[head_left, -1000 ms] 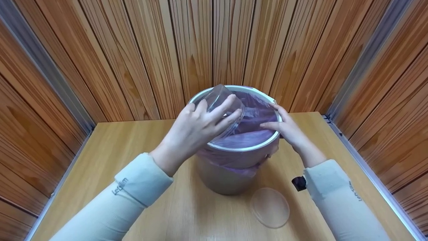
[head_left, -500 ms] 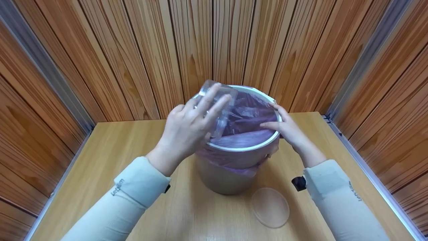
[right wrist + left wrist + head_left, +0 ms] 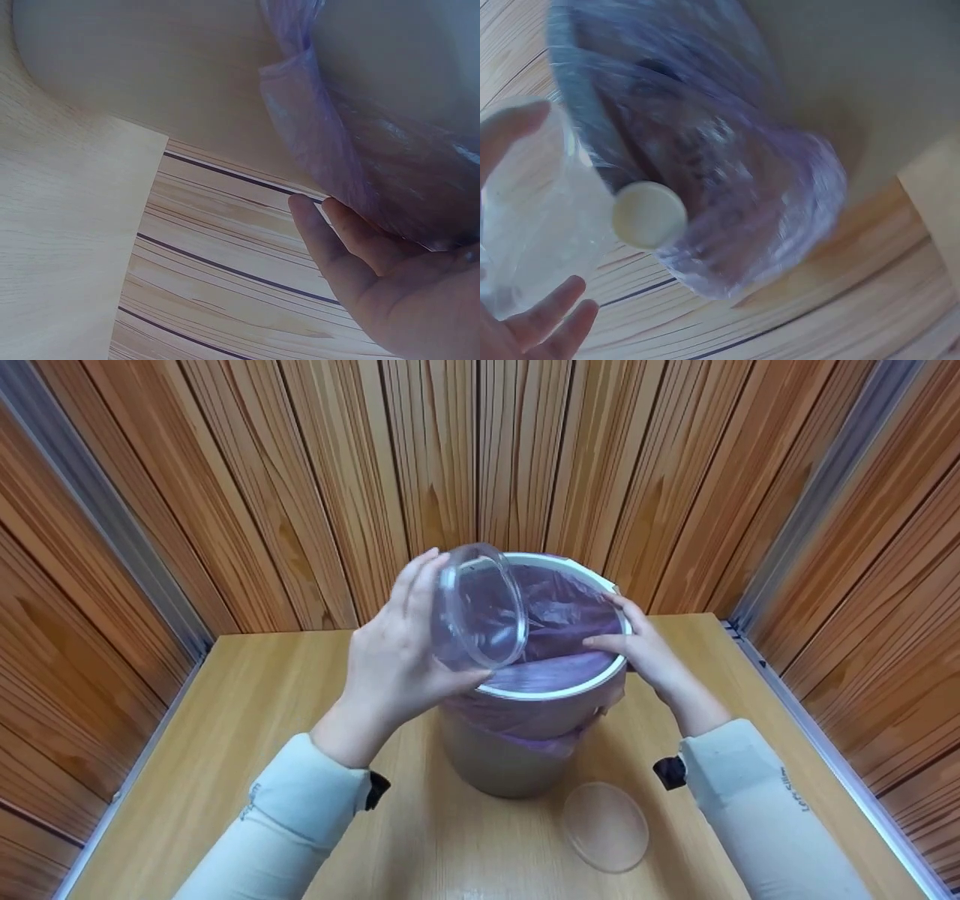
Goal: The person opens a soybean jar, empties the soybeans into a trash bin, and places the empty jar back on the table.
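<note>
My left hand grips a clear plastic tub by its side, thumb below and fingers behind. The tub is tipped on its side over the left rim of a trash bin, its round mouth turned to the right. Nothing shows inside its see-through walls. A purple bin liner lines the bin and folds over its white rim. At the bin's right side, my right hand holds the rim, thumb on the inner side. In the right wrist view, its fingers lie along the liner's outside.
A clear round lid lies on the wooden table in front of the bin. Wood-panelled walls stand close behind and at both sides. In the left wrist view, a small round cream-coloured piece sits at the liner's edge.
My left hand has turned over and drawn back left, swinging the tub from mouth down in the bin to mouth facing right. The right hand has kept its place.
</note>
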Tool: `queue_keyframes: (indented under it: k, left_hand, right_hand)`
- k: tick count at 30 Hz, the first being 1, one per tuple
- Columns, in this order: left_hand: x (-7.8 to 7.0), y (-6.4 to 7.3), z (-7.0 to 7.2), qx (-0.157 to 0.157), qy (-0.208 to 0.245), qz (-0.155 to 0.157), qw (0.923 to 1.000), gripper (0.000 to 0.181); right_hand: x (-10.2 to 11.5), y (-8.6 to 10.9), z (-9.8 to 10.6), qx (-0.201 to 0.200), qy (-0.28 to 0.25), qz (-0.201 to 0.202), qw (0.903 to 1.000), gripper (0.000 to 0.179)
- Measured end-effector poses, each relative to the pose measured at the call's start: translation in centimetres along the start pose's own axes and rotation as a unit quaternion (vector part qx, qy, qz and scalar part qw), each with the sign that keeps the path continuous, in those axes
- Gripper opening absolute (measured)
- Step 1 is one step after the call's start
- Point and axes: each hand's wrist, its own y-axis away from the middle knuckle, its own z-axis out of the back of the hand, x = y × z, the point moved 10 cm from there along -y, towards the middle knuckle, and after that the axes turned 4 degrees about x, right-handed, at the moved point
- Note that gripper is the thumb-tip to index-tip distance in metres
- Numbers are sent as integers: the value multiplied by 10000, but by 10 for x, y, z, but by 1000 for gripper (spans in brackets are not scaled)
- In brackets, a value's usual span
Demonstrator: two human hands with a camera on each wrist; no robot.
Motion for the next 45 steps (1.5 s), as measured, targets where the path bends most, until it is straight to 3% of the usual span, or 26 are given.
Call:
queue_keyframes:
  k: [7, 12, 16, 29, 45]
  left_hand:
    - [16, 16, 0, 98, 1086, 882, 9901, 123]
    - [27, 33, -5, 42, 1792, 1479, 9726, 125]
    - [32, 45, -7, 9, 2235, 1777, 9584, 126]
    - [34, 71, -2, -341, 3222, 1860, 9276, 119]
    - [35, 100, 2, -470, 3142, 2186, 9226, 121]
  right_hand:
    - [0, 0, 1, -52, -6, -26, 10000, 86]
    - [-2, 1, 2, -45, 8, -41, 10000, 85]
    - [-2, 1, 1, -36, 43, -20, 10000, 86]
    - [0, 1, 1, -67, 75, 0, 9999, 86]
    - [-1, 0, 1, -56, -29, -11, 10000, 87]
